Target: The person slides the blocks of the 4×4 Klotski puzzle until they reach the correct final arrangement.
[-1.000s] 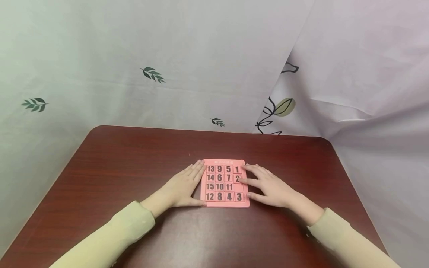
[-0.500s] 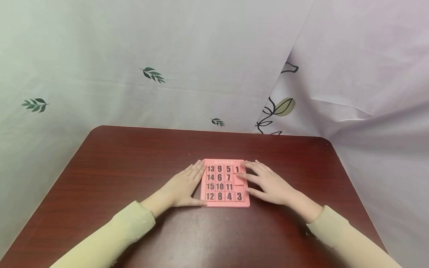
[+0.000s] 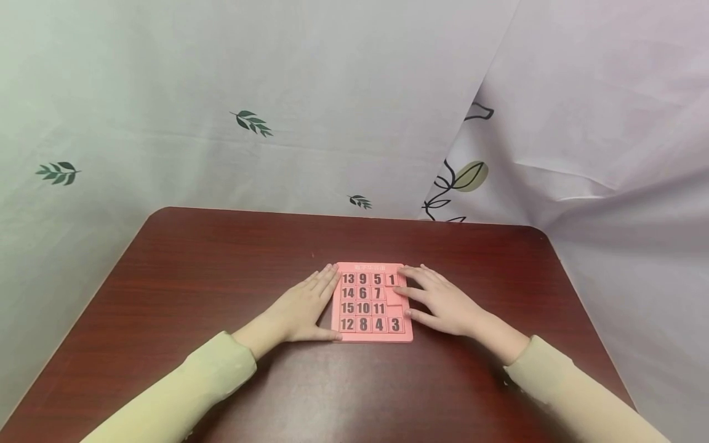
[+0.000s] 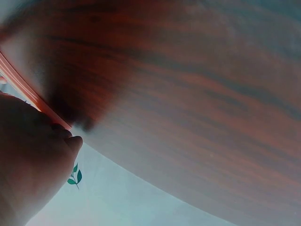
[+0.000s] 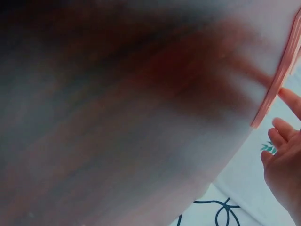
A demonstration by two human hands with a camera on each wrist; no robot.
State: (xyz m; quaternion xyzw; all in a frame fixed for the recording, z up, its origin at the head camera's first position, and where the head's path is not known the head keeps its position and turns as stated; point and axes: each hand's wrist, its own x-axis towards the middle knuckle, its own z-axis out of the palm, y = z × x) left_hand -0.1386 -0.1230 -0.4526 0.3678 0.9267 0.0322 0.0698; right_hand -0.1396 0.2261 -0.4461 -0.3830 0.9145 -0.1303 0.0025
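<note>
A pink puzzle board (image 3: 372, 337) lies flat near the middle of the desk (image 3: 310, 394), between the two hands. Its number tiles (image 3: 362, 309) stand in four rows: 13, 9, 5, 1 in the far row; then 14, 6, 7; then 15, 10, 11; and 12, 8, 4, 3 in the near row. In the right column, between 1 and 3, one finger covers a part, and I cannot read a number there.

The left hand (image 3: 304, 312) holds nothing; its straight fingers lie along the left edge, with the thumb at the near left corner. The right hand (image 3: 450, 306) has its fingers spread wide, one of them over the right column and the thumb at the right edge.

Both arms wear pale sleeves (image 3: 183, 381). Behind the desk hangs a light cloth (image 3: 332, 123) with printed leaves (image 3: 252, 123).
</note>
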